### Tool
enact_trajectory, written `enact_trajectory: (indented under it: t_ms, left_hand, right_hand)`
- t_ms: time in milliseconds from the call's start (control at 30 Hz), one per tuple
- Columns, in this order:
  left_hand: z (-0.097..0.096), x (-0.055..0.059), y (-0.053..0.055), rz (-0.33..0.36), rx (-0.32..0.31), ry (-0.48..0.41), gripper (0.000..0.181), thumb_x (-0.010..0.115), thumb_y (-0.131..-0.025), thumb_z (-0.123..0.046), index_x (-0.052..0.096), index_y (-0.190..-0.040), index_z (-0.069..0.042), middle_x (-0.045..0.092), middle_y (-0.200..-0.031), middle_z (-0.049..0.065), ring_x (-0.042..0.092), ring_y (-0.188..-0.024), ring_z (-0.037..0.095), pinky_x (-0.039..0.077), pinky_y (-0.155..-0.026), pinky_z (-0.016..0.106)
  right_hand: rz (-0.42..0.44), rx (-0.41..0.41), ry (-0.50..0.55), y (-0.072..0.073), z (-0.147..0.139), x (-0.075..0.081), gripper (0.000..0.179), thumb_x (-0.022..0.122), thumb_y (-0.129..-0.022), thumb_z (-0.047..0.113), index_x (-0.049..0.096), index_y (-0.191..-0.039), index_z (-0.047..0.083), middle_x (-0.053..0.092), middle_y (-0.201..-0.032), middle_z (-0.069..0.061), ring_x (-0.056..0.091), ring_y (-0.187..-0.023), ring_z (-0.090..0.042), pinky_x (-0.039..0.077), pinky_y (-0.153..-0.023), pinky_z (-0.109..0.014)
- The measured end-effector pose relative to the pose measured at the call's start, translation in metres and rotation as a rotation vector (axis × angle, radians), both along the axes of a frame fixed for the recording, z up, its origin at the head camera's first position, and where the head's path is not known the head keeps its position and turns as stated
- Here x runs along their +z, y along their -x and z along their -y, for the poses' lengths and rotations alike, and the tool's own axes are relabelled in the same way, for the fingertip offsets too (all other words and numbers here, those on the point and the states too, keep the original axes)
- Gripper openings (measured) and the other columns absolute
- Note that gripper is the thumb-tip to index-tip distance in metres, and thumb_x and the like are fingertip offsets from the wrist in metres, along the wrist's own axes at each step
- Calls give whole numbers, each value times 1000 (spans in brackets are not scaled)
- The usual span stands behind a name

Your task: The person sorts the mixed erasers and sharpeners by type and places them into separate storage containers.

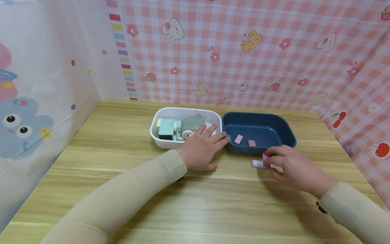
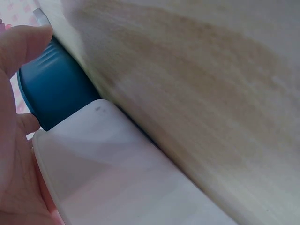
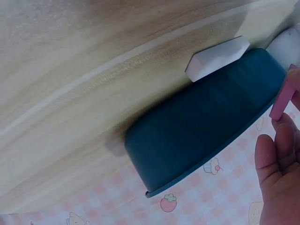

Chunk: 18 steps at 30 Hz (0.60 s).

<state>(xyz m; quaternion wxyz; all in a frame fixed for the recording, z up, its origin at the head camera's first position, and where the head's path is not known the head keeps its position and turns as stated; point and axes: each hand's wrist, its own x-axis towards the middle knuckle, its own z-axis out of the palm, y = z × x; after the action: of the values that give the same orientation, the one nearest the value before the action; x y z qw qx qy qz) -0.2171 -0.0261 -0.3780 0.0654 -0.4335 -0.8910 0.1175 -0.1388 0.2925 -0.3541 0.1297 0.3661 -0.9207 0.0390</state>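
Observation:
My left hand (image 1: 199, 149) lies with spread fingers over the front right side of a white bin (image 1: 164, 144), its fingertips reaching the rim beside the dark blue bin (image 1: 262, 132). It grips nothing that I can see. In front of the blue bin, my right hand (image 1: 292, 166) pinches a small pink rectangular block (image 3: 281, 96) between thumb and fingers. A whitish rectangular block (image 3: 219, 58) lies on the table just below, close to the blue bin's front wall. Inside the blue bin are a pink block (image 1: 239, 139) and a reddish-pink block (image 1: 252, 143).
The white bin holds a mint-green toy piece (image 1: 167, 127) with a dark face, a grey-green piece (image 1: 192, 122) and other parts, partly covered by the left hand. Both bins stand side by side at the back of the wooden table (image 1: 189, 206). A checked cloth (image 1: 231, 67) hangs behind.

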Motion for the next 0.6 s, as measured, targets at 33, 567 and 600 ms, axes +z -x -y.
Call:
enact_trajectory:
  t_ms: [33,567,600]
  left_hand:
    - [0,0,0,0,0,0,97,61,-92,-73,25,-169,-25,29,-175,1,20,-163,35,23,-131,56]
    - [0,2,-1,22,8,-4,97,62,-92,-71,25,-169,-25,28,-175,1,19,-163,35,21,-131,56]
    - [0,3,-1,23,8,-4,97,62,-92,-71,25,-169,-25,28,-175,1,19,-163,35,21,-131,56]
  right_hand:
    - [5,-7,0,0,0,1,35,98,-71,16,84,-102,15,73,-109,-3,65,-97,-17,64,-82,-42]
    - [-76,29,29,6,3,2,35,98,-69,14,83,-101,10,74,-108,-5,66,-96,-19,63,-77,-41]
    - [-80,32,30,6,4,2,35,98,-69,14,83,-100,11,74,-108,-5,66,-95,-19,63,-77,-40]
